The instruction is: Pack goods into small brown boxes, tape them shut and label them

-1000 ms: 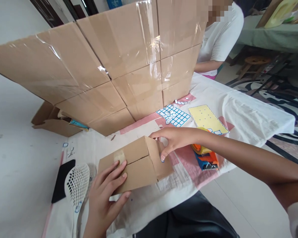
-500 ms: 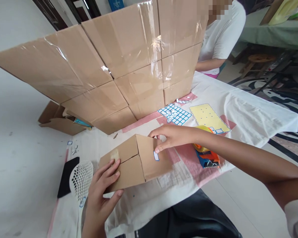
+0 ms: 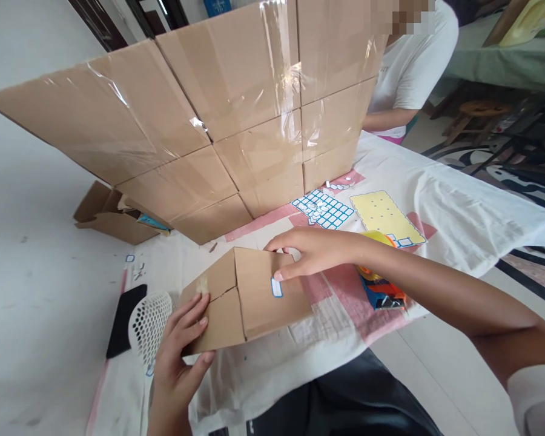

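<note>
head view: a cardboard box (image 3: 266, 306) is on the near middle of the white tablecloth (image 3: 472, 206). the left hand (image 3: 179, 342), thumb apart from spread fingers, holds its left part. the right hand (image 3: 306, 251) is half curled, thumb on a blue-edged label (image 3: 277, 288) on the box; i cannot tell whether it grips. right: a tape dispenser (image 3: 380, 292); left: a white mesh paddle (image 3: 149, 321).

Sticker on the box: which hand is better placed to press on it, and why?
Probably the right hand: its thumb is already at the upper edge of the sticker. The left hand is on an adjoining face of the box, farther away.
</note>
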### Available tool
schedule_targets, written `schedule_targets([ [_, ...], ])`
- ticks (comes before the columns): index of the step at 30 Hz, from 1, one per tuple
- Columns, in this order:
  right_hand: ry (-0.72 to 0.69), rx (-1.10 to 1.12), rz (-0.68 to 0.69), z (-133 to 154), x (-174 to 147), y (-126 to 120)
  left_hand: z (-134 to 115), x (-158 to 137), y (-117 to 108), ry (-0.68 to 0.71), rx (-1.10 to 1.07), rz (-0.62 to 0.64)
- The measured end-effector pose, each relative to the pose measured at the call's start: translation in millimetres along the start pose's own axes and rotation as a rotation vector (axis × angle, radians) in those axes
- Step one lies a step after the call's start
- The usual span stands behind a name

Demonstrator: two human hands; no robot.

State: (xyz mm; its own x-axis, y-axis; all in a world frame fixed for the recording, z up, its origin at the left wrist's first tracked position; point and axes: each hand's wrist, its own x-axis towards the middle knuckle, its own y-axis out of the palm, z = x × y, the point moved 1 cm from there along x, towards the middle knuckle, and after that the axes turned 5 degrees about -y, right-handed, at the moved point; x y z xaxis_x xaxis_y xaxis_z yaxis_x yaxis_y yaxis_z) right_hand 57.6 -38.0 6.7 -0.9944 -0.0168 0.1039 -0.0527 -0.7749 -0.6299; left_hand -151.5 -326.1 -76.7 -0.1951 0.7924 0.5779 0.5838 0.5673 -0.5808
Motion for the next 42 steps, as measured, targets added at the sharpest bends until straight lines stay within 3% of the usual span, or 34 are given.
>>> schedule_targets([
  [3,-0.010,0.044,-0.032,-2,4,2,2,-2,-1,0.001,-0.033,-0.020],
  [13,0.153,-0.014,-0.104,11,17,14,5,-6,0,-0.022,-0.104,-0.120],
  [20,0.104,0.026,-0.099,19,4,25,10,-14,-1,-0.086,-0.117,-0.191],
  [30,0.158,0.108,-0.120,18,2,37,15,-19,-3,-0.124,-0.100,-0.200],
  [38,0.110,0.119,-0.116,14,2,42,13,-18,-2,-0.107,-0.115,-0.183],
  [42,0.195,0.104,-0.100,20,1,41,11,-16,-2,-0.103,-0.082,-0.168],
])
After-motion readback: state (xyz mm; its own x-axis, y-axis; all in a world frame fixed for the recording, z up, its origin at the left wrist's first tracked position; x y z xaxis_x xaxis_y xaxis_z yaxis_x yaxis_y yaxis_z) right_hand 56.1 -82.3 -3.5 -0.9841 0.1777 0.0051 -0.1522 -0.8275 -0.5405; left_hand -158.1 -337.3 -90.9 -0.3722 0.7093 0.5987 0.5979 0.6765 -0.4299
